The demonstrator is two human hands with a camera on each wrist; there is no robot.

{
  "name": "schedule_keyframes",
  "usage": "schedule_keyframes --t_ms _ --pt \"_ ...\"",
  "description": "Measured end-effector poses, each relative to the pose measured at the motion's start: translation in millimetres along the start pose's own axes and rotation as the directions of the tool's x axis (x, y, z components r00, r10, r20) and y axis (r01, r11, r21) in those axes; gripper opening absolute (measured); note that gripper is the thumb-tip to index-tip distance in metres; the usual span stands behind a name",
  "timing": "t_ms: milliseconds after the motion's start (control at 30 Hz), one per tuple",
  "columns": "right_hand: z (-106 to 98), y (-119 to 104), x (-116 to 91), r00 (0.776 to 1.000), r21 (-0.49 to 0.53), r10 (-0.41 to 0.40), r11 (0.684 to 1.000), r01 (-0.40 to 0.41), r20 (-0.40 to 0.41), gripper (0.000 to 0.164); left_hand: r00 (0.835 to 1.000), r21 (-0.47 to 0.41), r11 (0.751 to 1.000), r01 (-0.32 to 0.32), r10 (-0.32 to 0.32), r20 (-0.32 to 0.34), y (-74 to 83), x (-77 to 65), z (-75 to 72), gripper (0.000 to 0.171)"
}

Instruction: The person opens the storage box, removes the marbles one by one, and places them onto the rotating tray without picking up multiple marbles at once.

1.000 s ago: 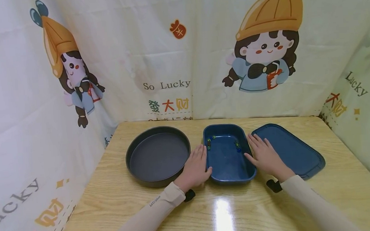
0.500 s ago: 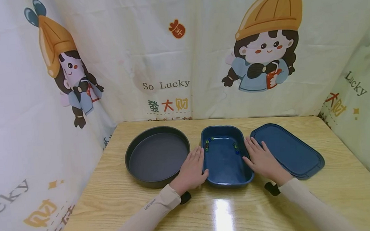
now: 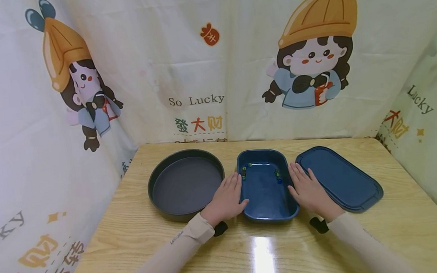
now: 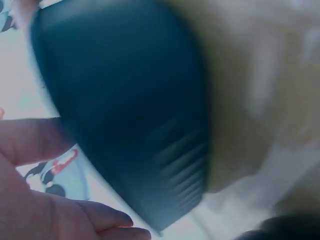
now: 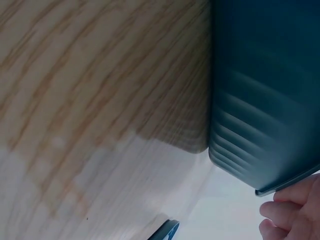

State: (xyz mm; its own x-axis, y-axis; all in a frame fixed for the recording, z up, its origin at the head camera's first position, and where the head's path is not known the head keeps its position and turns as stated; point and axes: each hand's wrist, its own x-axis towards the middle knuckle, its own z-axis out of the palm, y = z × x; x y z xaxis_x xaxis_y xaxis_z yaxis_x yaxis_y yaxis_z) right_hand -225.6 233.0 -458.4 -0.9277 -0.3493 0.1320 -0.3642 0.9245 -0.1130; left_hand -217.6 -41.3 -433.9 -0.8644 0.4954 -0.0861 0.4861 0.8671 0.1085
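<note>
A deep blue rectangular box stands on the table between my two hands. Inside it, small green and blue marbles lie in two groups, one by the left wall and one near the right wall. My left hand rests along the left rim with fingers straight; in the left wrist view its thumb touches the box's rim. Along the right rim lies my right hand, fingers extended. In the right wrist view its fingertips are at the rim by one corner, beside the ribbed outer wall.
A round dark grey pan stands to the left, right by my left hand. On the right lies a flat blue lid, partly behind my right hand. A printed curtain hangs behind the wooden table.
The box has slid slightly left and toward me, with both hands along its sides. The marbles have moved with it. Pan and lid have stayed in place.
</note>
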Motion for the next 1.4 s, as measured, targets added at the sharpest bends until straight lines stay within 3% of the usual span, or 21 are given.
schedule_keyframes --t_ms 233,433,533,667,733,767,833,900,1100,1200,1400 --pt "-2 -1 0 1.0 -0.002 0.002 1.0 -0.002 0.015 0.063 0.999 -0.07 0.998 -0.005 0.002 -0.05 26.9 36.9 -42.8 0.061" --pt "-1 0 2 1.0 -0.015 0.003 1.0 -0.003 0.023 0.063 0.996 -0.288 0.957 -0.026 0.0 -0.088 52.6 77.5 -51.0 0.047" --pt "0 1 2 1.0 -0.008 0.0 1.0 0.0 0.03 0.063 0.994 -0.42 0.907 -0.028 -0.021 -0.111 61.2 95.2 -46.0 0.041" --pt "0 1 2 1.0 0.003 -0.003 1.0 0.003 0.016 0.063 0.989 -0.642 0.767 0.02 -0.11 -0.102 63.5 112.9 -33.2 0.028" --pt "0 1 1 1.0 0.003 -0.006 1.0 0.006 0.001 0.063 0.985 -0.7 0.712 0.064 -0.16 -0.072 62.1 119.0 -25.1 0.023" --pt "0 1 1 1.0 0.003 -0.006 1.0 0.006 -0.003 0.062 0.982 -0.711 0.698 0.089 -0.182 -0.057 61.5 121.8 -21.1 0.021" --pt "0 1 1 1.0 0.002 -0.008 1.0 0.008 -0.01 0.062 0.977 -0.71 0.693 0.128 -0.21 -0.029 59.7 125.4 -13.7 0.017" --pt "-1 0 0 1.0 0.0 -0.004 1.0 0.004 -0.009 0.061 0.973 -0.689 0.707 0.159 -0.23 -0.011 58.2 128.0 -7.1 0.014" --pt "-2 0 0 1.0 -0.004 0.005 1.0 -0.005 0.004 0.061 0.963 -0.542 0.809 0.229 -0.269 0.005 58.0 132.9 4.2 0.008" --pt "-2 0 0 1.0 -0.008 0.003 1.0 -0.003 0.006 0.061 0.958 -0.468 0.845 0.26 -0.285 0.019 58.9 134.9 7.7 0.008" --pt "0 0 0 1.0 -0.01 0.002 1.0 -0.002 -0.004 0.061 0.952 -0.45 0.846 0.285 -0.303 0.034 64.1 137.3 14.8 0.007"
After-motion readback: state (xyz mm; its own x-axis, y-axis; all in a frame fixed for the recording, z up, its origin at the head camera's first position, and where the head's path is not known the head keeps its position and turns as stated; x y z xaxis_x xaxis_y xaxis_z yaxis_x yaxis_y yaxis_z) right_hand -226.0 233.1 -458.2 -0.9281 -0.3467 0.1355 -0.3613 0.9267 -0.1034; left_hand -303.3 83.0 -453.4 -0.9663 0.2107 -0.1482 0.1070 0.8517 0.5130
